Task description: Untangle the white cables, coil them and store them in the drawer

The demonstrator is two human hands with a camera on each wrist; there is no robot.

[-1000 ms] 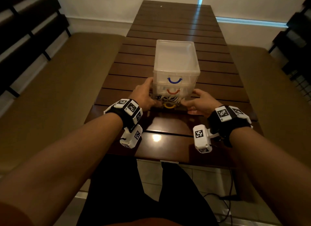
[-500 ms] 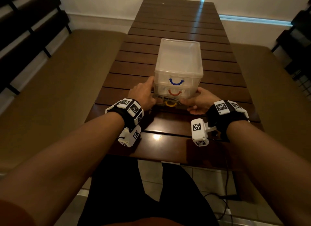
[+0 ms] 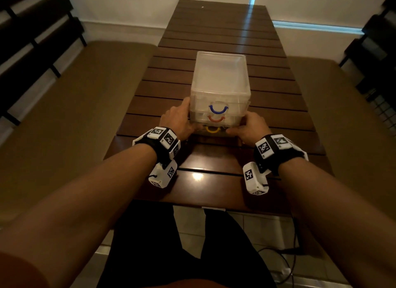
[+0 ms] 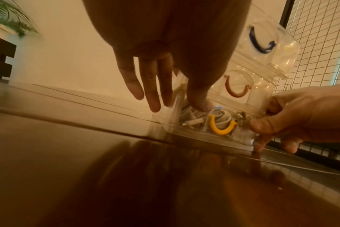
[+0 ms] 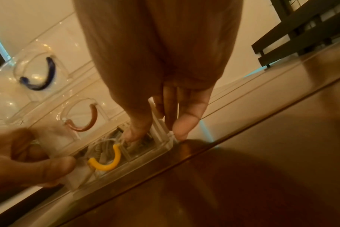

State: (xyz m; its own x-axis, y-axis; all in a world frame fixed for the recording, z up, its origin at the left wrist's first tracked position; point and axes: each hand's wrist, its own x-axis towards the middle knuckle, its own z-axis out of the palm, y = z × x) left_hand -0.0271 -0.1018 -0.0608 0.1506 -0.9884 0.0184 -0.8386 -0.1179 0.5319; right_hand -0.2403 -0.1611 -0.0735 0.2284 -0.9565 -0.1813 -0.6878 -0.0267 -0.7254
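Note:
A clear plastic drawer unit (image 3: 220, 77) with blue, red and yellow handles stands on the wooden table (image 3: 214, 178). Its bottom drawer (image 4: 213, 133), the one with the yellow handle (image 3: 212, 129), holds the coiled white cables (image 4: 221, 116), also seen through the front in the right wrist view (image 5: 105, 147). My left hand (image 3: 177, 120) lies along the unit's left side with straight fingers (image 4: 153, 98), its thumb pressing the bottom drawer's front. My right hand (image 3: 250, 127) mirrors it on the right side, thumb (image 5: 134, 132) on the drawer front. The drawer sits almost flush.
Padded benches (image 3: 75, 116) run along both sides of the long slatted table. Dark slatted chair backs (image 3: 32, 30) stand at the far left and right. A black cord (image 3: 287, 257) lies on the tiled floor under the table's near edge.
The bottom drawer with the cables has slid further into the unit under my thumbs. Both hands have moved a little forward along the unit's sides.

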